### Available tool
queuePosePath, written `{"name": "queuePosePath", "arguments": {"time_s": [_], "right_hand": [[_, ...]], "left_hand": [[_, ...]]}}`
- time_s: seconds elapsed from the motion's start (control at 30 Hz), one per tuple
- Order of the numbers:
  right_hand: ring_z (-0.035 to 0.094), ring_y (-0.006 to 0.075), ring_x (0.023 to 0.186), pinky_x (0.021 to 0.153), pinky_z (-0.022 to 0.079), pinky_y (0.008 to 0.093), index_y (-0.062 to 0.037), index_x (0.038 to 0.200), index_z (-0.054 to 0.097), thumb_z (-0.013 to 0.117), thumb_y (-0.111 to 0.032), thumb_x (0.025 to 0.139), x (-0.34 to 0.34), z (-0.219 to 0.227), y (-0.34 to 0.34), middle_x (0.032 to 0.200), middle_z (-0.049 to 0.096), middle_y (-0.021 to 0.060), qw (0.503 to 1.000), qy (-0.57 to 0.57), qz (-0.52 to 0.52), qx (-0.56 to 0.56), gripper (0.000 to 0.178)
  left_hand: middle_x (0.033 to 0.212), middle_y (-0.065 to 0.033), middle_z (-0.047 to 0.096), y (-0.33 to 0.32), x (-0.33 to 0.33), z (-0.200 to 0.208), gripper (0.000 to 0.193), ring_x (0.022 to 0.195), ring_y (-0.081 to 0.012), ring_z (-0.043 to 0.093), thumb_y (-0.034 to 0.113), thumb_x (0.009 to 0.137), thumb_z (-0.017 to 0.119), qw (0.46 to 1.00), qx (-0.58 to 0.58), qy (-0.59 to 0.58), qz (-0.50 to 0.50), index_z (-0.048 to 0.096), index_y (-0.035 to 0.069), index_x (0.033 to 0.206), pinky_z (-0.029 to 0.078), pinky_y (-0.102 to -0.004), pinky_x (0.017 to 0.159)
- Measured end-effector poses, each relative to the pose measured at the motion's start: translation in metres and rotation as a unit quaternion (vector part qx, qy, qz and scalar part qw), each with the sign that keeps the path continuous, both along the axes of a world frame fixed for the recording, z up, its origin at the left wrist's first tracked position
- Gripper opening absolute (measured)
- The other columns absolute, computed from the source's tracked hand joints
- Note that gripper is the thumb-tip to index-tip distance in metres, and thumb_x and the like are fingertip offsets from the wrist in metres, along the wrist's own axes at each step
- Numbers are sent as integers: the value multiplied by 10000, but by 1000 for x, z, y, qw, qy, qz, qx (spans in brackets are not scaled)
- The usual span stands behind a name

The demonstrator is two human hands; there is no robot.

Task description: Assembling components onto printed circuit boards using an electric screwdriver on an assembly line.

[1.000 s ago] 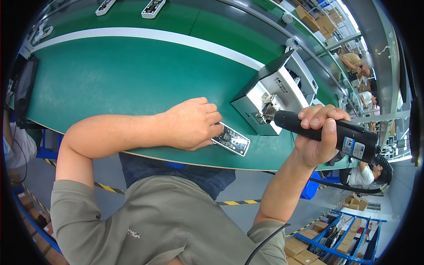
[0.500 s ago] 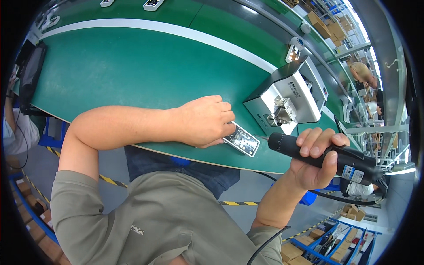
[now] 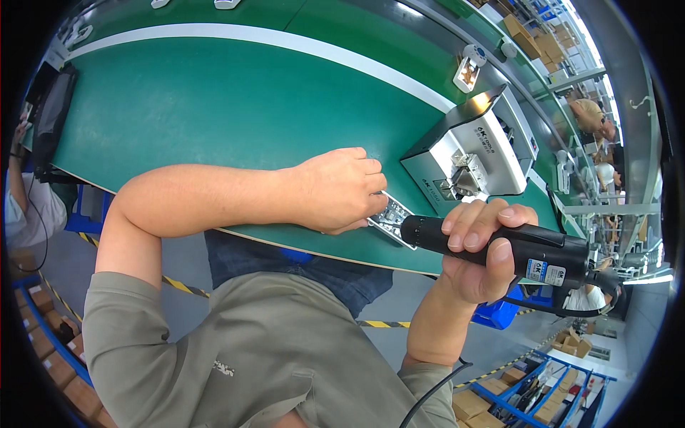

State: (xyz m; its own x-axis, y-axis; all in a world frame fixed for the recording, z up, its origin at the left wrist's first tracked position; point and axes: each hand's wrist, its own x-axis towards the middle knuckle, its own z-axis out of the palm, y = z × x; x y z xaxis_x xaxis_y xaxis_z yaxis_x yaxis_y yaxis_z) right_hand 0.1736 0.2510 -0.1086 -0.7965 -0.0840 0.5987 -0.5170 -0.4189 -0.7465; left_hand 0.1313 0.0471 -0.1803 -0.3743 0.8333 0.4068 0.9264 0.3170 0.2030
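My left hand (image 3: 344, 190) is closed on the near-left end of a small white housing (image 3: 392, 215) with a circuit board inside, low over the green bench top. Its fingers hide that end. In my right hand (image 3: 481, 250) is a black corded electric screwdriver (image 3: 553, 255), tilted almost level. The driver's front end reaches over the housing's right end and covers part of it. Whether the bit touches a screw is hidden. Beyond both hands stands a silver and black screw feeder (image 3: 467, 153).
A green bench top (image 3: 214, 107) stretches left and away, bordered by a white strip (image 3: 235, 32). On the green belt beyond lie white housings (image 3: 467, 73). A black bag-like item (image 3: 53, 118) sits at the left end. Blue racks with cartons (image 3: 542, 389) stand low right.
My right hand has brought the screwdriver leftward, from beside the housing to over its right end. My left hand keeps its hold. Housings on the far belt have shifted left.
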Motion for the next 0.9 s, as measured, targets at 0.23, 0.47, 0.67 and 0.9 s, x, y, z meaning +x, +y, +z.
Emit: {"name": "queuePosePath", "arguments": {"time_s": [0.23, 0.47, 0.67, 0.9], "right_hand": [[548, 162, 522, 546, 483, 283, -46, 1039, 513, 646, -106, 808, 0, 1, -8, 640, 561, 64, 1000, -20, -8, -8, 273], [551, 172, 516, 542, 482, 274, -64, 956, 498, 668, -37, 763, -2, 3, -10, 633, 561, 68, 999, -32, 23, 26, 258], [530, 149, 535, 562, 470, 279, -59, 989, 503, 616, -111, 829, -2, -1, -9, 656, 541, 51, 998, -11, 28, 60, 203], [524, 146, 575, 603, 463, 295, -57, 1105, 506, 584, -162, 879, 11, 4, 16, 708, 540, 38, 1000, -16, -1, 24, 261]], "left_hand": [[973, -86, 582, 0, 0, 1, 318, 830, -232, 532, 233, 715, 701, 1000, -11, -13, -3, 629, 67, 976, 437, -338, 776], [893, -70, 589, 1, -1, 0, 251, 810, -221, 539, 263, 745, 684, 1000, -3, 5, -1, 638, 79, 910, 430, -332, 769], [967, -89, 583, 1, 1, -1, 328, 831, -235, 536, 239, 720, 692, 1000, 0, 2, -4, 624, 62, 989, 437, -342, 780], [813, -62, 581, 6, 2, -1, 177, 799, -226, 544, 269, 768, 653, 999, -11, 43, 20, 612, 104, 817, 411, -333, 751]]}}
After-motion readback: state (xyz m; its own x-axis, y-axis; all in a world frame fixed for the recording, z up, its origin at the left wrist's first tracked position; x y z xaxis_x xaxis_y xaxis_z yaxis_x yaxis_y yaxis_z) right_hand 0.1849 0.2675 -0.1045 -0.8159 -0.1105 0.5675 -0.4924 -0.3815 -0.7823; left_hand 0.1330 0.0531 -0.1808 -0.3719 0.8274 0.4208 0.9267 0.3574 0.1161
